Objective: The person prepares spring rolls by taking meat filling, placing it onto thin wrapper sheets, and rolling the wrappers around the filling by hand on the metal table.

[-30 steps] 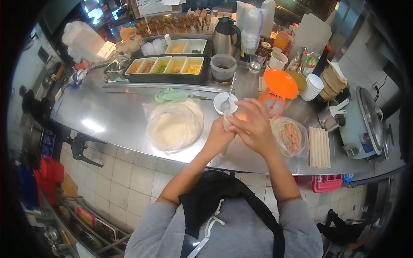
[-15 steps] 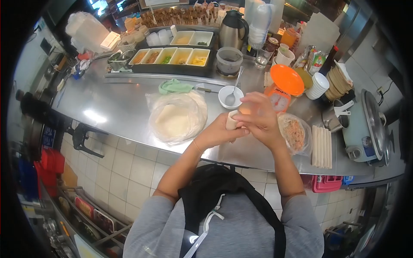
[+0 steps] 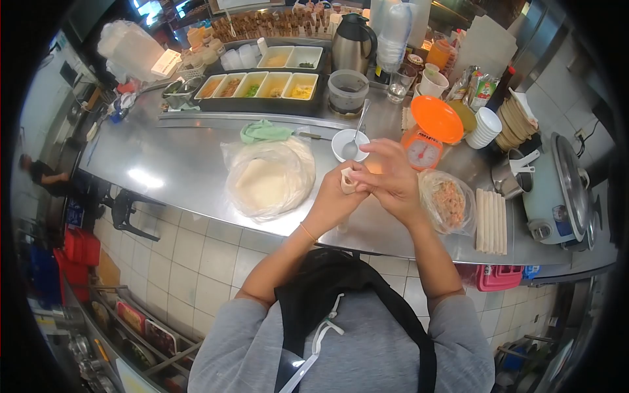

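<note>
A pale, thin spring roll (image 3: 348,181) stands upright in my left hand (image 3: 333,200), whose fingers are wrapped round it. At its open upper end, the thumb and a fingertip of my right hand (image 3: 395,187) pinch the wrapper's edge, while the other fingers are raised. Left of my hands, a stack of round wrappers (image 3: 262,180) lies in a clear plastic bag. To the right, a bag of pinkish minced filling (image 3: 449,204) sits beside several finished-looking long rolls (image 3: 491,223). Just beyond my hands is a white bowl (image 3: 339,149) with a spoon (image 3: 352,149).
An orange kitchen scale (image 3: 422,152) stands behind the filling. Along the back are a black tray of topping containers (image 3: 262,86), a tub (image 3: 347,92) and a steel jug (image 3: 352,46). A green cloth (image 3: 265,131) touches the wrapper bag. A large cooker (image 3: 557,193) stands far right.
Both hands have shifted slightly left and tilted the roll, so its open upper end shows more. A person's arm has appeared at the far left edge.
</note>
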{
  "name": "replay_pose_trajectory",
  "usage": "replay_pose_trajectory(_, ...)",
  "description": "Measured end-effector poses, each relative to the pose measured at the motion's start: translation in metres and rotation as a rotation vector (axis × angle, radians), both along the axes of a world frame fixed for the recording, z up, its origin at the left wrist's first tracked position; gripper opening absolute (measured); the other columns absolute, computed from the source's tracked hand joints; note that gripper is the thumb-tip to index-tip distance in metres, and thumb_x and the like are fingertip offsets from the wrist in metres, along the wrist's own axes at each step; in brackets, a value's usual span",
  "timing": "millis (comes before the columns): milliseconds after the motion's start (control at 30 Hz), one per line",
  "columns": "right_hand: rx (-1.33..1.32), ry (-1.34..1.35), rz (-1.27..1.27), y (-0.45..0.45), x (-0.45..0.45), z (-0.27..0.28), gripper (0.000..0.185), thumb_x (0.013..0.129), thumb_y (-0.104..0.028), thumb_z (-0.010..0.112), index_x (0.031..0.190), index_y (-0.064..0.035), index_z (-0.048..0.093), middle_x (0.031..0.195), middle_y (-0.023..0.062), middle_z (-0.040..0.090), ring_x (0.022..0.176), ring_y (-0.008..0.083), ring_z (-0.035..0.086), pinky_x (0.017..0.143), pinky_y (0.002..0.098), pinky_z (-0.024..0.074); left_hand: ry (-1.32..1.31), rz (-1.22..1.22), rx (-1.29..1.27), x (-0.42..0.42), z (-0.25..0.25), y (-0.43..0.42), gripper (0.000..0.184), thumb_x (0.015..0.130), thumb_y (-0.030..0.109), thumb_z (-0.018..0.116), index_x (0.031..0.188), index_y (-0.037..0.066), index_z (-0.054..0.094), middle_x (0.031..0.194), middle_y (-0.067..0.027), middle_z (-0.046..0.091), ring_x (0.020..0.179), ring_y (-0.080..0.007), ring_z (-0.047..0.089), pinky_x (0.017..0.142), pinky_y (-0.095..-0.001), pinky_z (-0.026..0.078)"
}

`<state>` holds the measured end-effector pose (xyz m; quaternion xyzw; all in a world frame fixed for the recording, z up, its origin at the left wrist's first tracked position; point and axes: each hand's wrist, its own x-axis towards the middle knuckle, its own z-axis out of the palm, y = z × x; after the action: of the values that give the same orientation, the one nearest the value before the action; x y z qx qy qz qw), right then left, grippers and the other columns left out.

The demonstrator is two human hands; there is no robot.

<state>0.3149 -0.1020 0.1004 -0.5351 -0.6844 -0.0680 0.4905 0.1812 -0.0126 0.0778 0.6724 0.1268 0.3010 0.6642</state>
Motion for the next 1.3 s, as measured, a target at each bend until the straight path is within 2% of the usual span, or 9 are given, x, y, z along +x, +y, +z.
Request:
replay_pose_trajectory(433,-0.093,-0.028,0.280,0.005,0.007,0.025,0.021,0.072,-0.006,0.068,0.091,-0.0133,0.070,0.120,0.0091,0.053,0.112,0.0284,0.050,0.093,0.0393,0.0405,0.134,-0.869,-0.477,-0.015,0.021,0.034,0.024,0.079,0.013,0.074,0.081,0.011,0.051,0.068,0.0035,0.049,0.055,-0.0058,0.047,0.050,-0.0216,0.038)
replay_pose_trajectory(667,-0.213,0.052,0.169,0.002,0.007,0.006,0.038,0.082,-0.022,0.068,0.117,-0.0114,0.059,0.116,0.0104,0.054,0.109,0.0281,0.051,0.095,0.0375,0.0401,0.197,-0.653,-0.216,-0.011,0.029,0.024,0.018,0.077,0.009,0.072,0.080,0.007,0.054,0.073,0.0023,0.053,0.059,-0.0078,0.051,0.053,-0.0222,0.040)
replay_pose_trajectory(733,-0.069,0.914,-0.158,0.001,0.002,-0.025,0.044,0.091,-0.032,0.060,0.124,-0.0044,0.049,0.117,0.0112,0.051,0.105,0.0243,0.053,0.093,0.0356,0.0421,0.142,-0.248,0.239,-0.012,0.037,0.007,0.016,0.078,0.010,0.073,0.085,0.008,0.059,0.075,0.0003,0.056,0.066,-0.0136,0.056,0.060,-0.0265,0.046)
replay_pose_trajectory(767,-0.067,0.910,-0.158,-0.004,-0.001,-0.028,0.044,0.091,-0.032,0.060,0.124,-0.0044,0.049,0.117,0.0112,0.051,0.105,0.0243,0.053,0.093,0.0356,0.0421,0.137,-0.249,0.242,-0.008,0.030,0.001,0.016,0.078,0.010,0.073,0.085,0.008,0.059,0.075,0.0003,0.056,0.066,-0.0136,0.056,0.060,-0.0265,0.046)
replay_pose_trajectory(833,-0.499,2.117,0.686,-0.007,-0.011,-0.029,0.043,0.093,-0.029,0.059,0.120,0.0009,0.047,0.118,0.0167,0.054,0.090,0.0192,0.062,0.081,0.0328,0.0522,-0.297,-0.109,0.900,-0.001,0.007,-0.006,0.019,0.075,0.010,0.073,0.091,0.010,0.063,0.077,-0.0017,0.058,0.075,-0.0199,0.058,0.074,-0.0325,0.049)
replay_pose_trajectory(1033,-0.423,2.136,0.460,0.058,0.002,-0.113,0.060,0.087,-0.020,0.066,0.135,0.0002,0.036,0.102,0.0132,0.064,0.067,0.0144,0.062,0.063,0.0252,0.0540,-0.185,-0.099,1.517,-0.043,-0.076,-0.007,0.049,0.075,0.026,0.072,0.118,0.008,0.055,0.113,-0.0109,0.057,0.110,-0.0272,0.054,0.101,-0.0586,0.030)
replay_pose_trajectory(1133,-0.371,1.625,0.210,0.046,-0.012,-0.059,0.061,0.086,-0.012,0.066,0.138,-0.0012,0.035,0.099,0.0121,0.065,0.068,0.0138,0.063,0.064,0.0257,0.0541,0.152,-0.048,1.258,-0.065,-0.102,0.008,0.080,0.072,0.037,0.076,0.135,0.006,0.037,0.136,-0.0214,0.036,0.124,-0.0336,0.043,0.106,-0.0545,0.025)
replay_pose_trajectory(1200,-0.353,1.465,0.188,0.048,-0.022,-0.045,0.063,0.087,-0.011,0.065,0.140,-0.0028,0.032,0.099,0.0111,0.065,0.070,0.0135,0.064,0.065,0.0256,0.0537,0.186,0.022,0.678,-0.067,-0.089,0.006,0.097,0.071,0.039,0.078,0.142,0.004,0.022,0.146,-0.0250,0.016,0.130,-0.0397,0.034,0.107,-0.0503,0.027)
replay_pose_trajectory(1300,-0.353,1.149,0.158,0.056,-0.044,-0.038,0.066,0.086,-0.010,0.065,0.143,-0.0058,0.030,0.100,0.0099,0.065,0.078,0.0147,0.065,0.067,0.0264,0.0528,0.014,0.192,0.360,-0.021,-0.100,0.001,0.085,0.074,0.028,0.075,0.139,0.003,0.026,0.135,-0.0217,0.039,0.126,-0.0389,0.040,0.105,-0.0427,0.031)
